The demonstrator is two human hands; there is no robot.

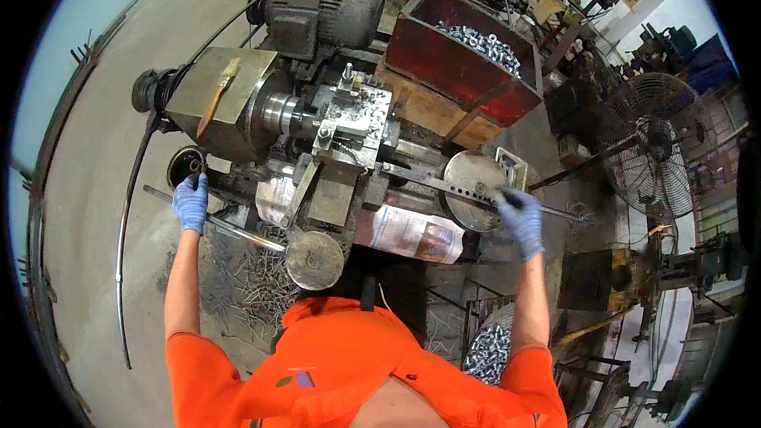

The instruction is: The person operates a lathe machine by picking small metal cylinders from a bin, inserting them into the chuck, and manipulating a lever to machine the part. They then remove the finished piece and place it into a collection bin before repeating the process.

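My left hand (191, 204), in a blue glove, reaches to the rim of a round dark bowl (184, 160) at the machine's left side. Its fingertips are pinched together; what they hold is too small to make out. On the right, my gloved right hand (523, 226) closes over a long flat metal bar (444, 184) with a row of holes, its dark fingertips slightly blurred. Under the bar lies a round metal disc (468, 210). Between the hands stands a small lathe, with a shiny chuck (281, 113) and a metal tool slide (357, 123).
A wooden-handled brush (218, 99) lies on the headstock cover. Behind are a motor (321, 16) and a red bin (452, 51) of small metal parts. A handwheel (315, 260) and a slanting rod (246, 234) stand near me. A fan (654, 143) is at right; metal shavings (254, 289) litter the floor.
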